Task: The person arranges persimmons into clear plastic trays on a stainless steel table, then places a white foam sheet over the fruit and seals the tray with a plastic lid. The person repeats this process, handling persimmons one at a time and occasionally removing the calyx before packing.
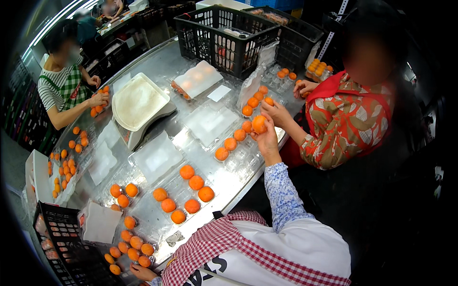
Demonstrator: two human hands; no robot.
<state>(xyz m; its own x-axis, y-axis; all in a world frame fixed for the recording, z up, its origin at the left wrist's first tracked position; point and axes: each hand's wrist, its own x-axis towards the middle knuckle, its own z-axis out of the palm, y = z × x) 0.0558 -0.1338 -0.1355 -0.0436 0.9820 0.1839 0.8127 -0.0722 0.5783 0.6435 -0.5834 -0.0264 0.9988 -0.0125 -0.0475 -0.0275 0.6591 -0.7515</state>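
My right hand (265, 143), at the end of a blue floral sleeve, is raised over the table's near right edge. Its fingers are closed round an orange (259, 124). Just below lies a clear plastic tray (241, 159) with a row of oranges (230, 144) along its far side. At the lower left, my left hand (143, 272) rests beside a cluster of oranges (136, 242), its fingers loosely apart and partly cut off from sight. Between my hands, another clear tray holds two rows of oranges (168, 205).
A co-worker's hand (276, 112) at right holds an orange close to mine. Another person (67, 81) works across the metal table (183, 157). A white scale (140, 102) stands mid-table. Black crates (226, 40) stand at the back, another crate (71, 248) at lower left.
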